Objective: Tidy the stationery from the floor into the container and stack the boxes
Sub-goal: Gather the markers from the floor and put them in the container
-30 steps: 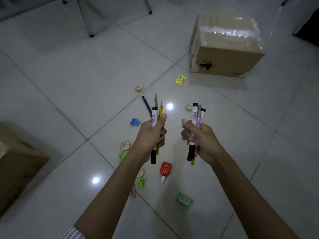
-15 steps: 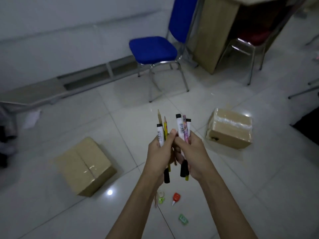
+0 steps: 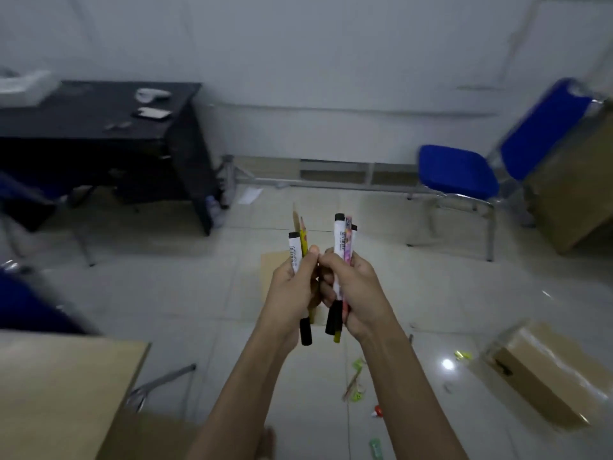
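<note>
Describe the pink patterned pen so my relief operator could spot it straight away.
Start at the two raised hands in mid-frame, in front of the blue chair. In the right hand, a bundle stands upright. The pink patterned pen sits just right of the white marker with the black cap, the only pink, printed barrel there.

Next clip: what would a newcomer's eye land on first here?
Dead centre, the left hand and right hand are raised close together, each gripping a bunch of pens and pencils. Next comes the bright blue chair at right, then the cardboard box on the floor, lower right.
</note>
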